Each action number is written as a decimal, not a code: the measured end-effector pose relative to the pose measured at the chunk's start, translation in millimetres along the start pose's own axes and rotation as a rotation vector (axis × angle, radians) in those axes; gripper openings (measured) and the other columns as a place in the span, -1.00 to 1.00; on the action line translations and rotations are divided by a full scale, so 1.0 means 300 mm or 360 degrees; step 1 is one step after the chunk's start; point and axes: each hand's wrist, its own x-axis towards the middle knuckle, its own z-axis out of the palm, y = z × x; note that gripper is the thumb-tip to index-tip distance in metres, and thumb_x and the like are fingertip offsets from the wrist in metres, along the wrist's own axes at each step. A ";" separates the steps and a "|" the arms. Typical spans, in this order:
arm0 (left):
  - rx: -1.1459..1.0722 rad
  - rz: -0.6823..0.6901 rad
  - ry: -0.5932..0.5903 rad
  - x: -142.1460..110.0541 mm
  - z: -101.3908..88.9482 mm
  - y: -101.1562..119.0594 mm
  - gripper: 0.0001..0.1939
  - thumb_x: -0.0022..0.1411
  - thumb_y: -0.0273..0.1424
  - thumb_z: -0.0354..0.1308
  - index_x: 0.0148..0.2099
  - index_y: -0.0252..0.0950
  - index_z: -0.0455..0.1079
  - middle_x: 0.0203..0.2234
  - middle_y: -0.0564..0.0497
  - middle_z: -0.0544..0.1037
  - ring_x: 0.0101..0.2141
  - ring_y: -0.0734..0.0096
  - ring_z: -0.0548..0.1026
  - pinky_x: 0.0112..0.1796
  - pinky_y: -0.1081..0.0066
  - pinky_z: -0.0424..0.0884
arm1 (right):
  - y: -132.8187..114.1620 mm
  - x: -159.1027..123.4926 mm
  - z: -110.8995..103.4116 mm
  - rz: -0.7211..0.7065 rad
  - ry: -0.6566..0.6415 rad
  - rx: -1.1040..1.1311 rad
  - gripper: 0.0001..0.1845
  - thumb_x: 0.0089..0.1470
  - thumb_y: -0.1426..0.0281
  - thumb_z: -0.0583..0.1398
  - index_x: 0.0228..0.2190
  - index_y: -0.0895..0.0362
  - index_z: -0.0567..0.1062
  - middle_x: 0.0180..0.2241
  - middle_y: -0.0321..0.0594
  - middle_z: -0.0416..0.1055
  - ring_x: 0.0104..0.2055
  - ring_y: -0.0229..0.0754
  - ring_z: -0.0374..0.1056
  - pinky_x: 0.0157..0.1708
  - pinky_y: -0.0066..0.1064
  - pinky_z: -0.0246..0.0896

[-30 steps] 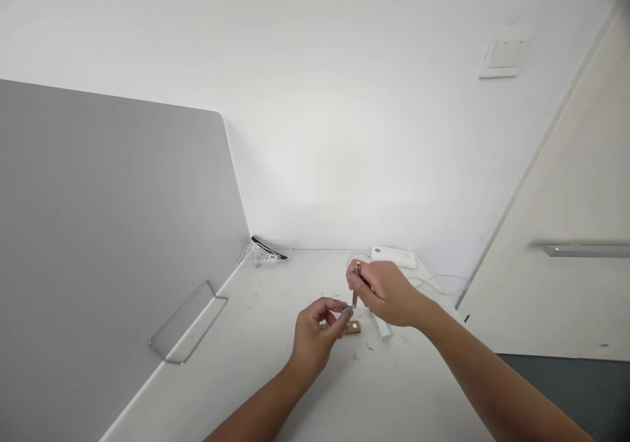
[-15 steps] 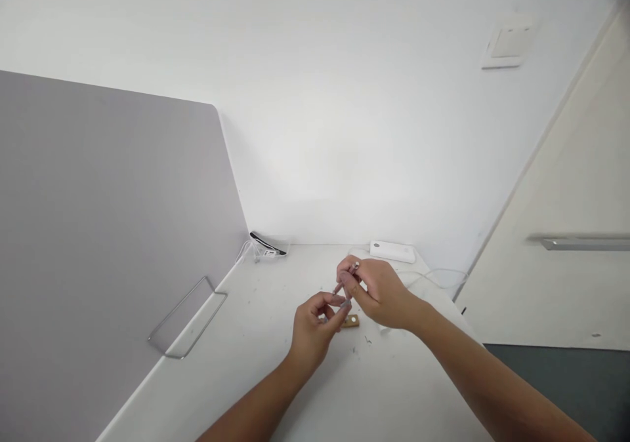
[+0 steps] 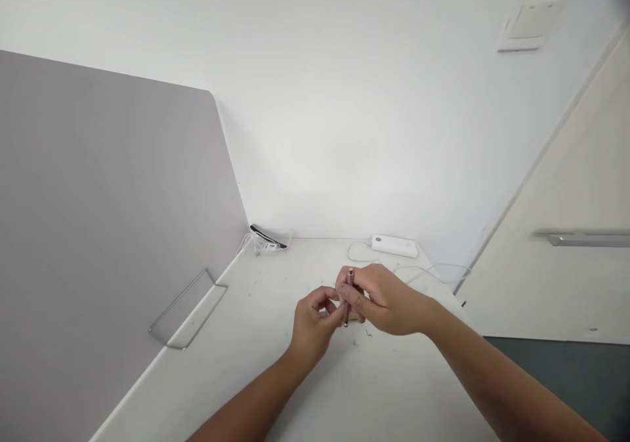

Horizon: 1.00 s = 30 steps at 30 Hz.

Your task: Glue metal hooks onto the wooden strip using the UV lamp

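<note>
My right hand point(image 3: 381, 298) is closed around a slim, dark reddish pen-like tool point(image 3: 348, 298) with silvery ends. It stands nearly upright in the view, gripped between thumb and fingers. Just left of it, my left hand point(image 3: 315, 321) is pinched closed, its fingertips meeting those of my right hand. Whatever sits in that pinch is too small and covered to make out. Below the fingers a sliver of a tan block point(image 3: 352, 318) shows on the white table point(image 3: 374, 389); the hands hide most of it.
Small dark bits point(image 3: 369, 333) lie close to the hands. At the back are a white oblong device point(image 3: 394, 245) with a cable point(image 3: 433, 269) and a clear tray point(image 3: 275, 240) with cords. A wire frame point(image 3: 184, 347) juts over the left edge beside a grey panel point(image 3: 118, 219).
My right hand has turned the pen-like tool from a slant to nearly upright. It has come lower, covering more of the tan block. The view has shifted slightly.
</note>
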 end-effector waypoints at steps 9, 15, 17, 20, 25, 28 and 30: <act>0.0090 -0.0111 0.0077 -0.003 0.008 0.021 -0.77 0.16 -0.21 0.38 -0.29 -0.29 0.56 -0.61 0.11 0.50 -0.57 0.46 0.39 -0.37 0.40 0.39 | 0.076 0.011 -0.005 0.0047 0.0487 -0.0515 -0.69 0.44 0.30 -0.01 -0.35 0.08 0.39 -0.41 -0.28 0.55 -0.44 -0.22 0.41 -0.37 -0.38 0.15; 0.0096 -0.0113 0.0089 0.000 0.007 0.026 -0.75 0.14 -0.20 0.39 -0.29 -0.28 0.56 -0.62 0.11 0.50 -0.58 0.45 0.40 -0.35 0.38 0.40 | 0.072 -0.003 -0.035 0.0025 0.0348 -0.0623 -0.65 0.43 0.32 -0.02 -0.44 0.08 0.28 -0.42 -0.29 0.53 -0.51 -0.27 0.33 -0.42 -0.38 0.06; 0.0094 -0.0113 0.0085 0.002 0.005 0.025 -0.77 0.14 -0.21 0.38 -0.29 -0.28 0.56 -0.63 0.11 0.49 -0.58 0.45 0.39 -0.40 0.41 0.37 | 0.054 -0.005 -0.030 0.0008 0.0240 -0.0544 -0.65 0.42 0.33 -0.01 -0.46 0.09 0.26 -0.45 -0.30 0.51 -0.51 -0.28 0.31 -0.43 -0.40 0.05; 0.0090 -0.0068 0.0060 0.004 0.001 0.016 -0.82 0.15 -0.27 0.35 -0.33 -0.29 0.54 -0.65 0.13 0.46 -0.57 0.45 0.39 -0.43 0.45 0.33 | 0.031 0.001 -0.008 -0.0049 0.0145 -0.0414 -0.65 0.41 0.32 0.01 -0.47 0.09 0.24 -0.47 -0.32 0.47 -0.54 -0.31 0.24 -0.46 -0.42 0.02; 0.0100 -0.0005 0.0040 0.005 -0.001 0.003 -0.86 0.18 -0.32 0.32 -0.33 -0.30 0.52 -0.63 0.13 0.46 -0.56 0.45 0.38 -0.44 0.46 0.30 | 0.036 0.013 0.027 -0.0042 0.0232 -0.0312 -0.68 0.42 0.30 0.01 -0.42 0.09 0.30 -0.37 -0.31 0.54 -0.51 -0.32 0.27 -0.43 -0.44 0.06; 0.0129 -0.0048 0.0043 0.003 0.001 0.010 -0.81 0.19 -0.26 0.36 -0.30 -0.29 0.54 -0.63 0.13 0.46 -0.56 0.46 0.37 -0.41 0.44 0.32 | 0.060 0.014 0.022 0.0033 0.0375 -0.0458 -0.73 0.43 0.29 0.01 -0.32 0.08 0.38 -0.41 -0.32 0.53 -0.52 -0.29 0.26 -0.42 -0.41 0.03; 0.0123 -0.0082 0.0051 0.001 0.003 0.016 -0.77 0.18 -0.21 0.38 -0.29 -0.28 0.55 -0.58 0.09 0.52 -0.56 0.45 0.39 -0.39 0.43 0.35 | 0.077 0.014 0.010 0.0062 0.0457 -0.0572 -0.73 0.44 0.29 -0.01 -0.27 0.08 0.40 -0.48 -0.33 0.49 -0.53 -0.26 0.26 -0.41 -0.39 0.01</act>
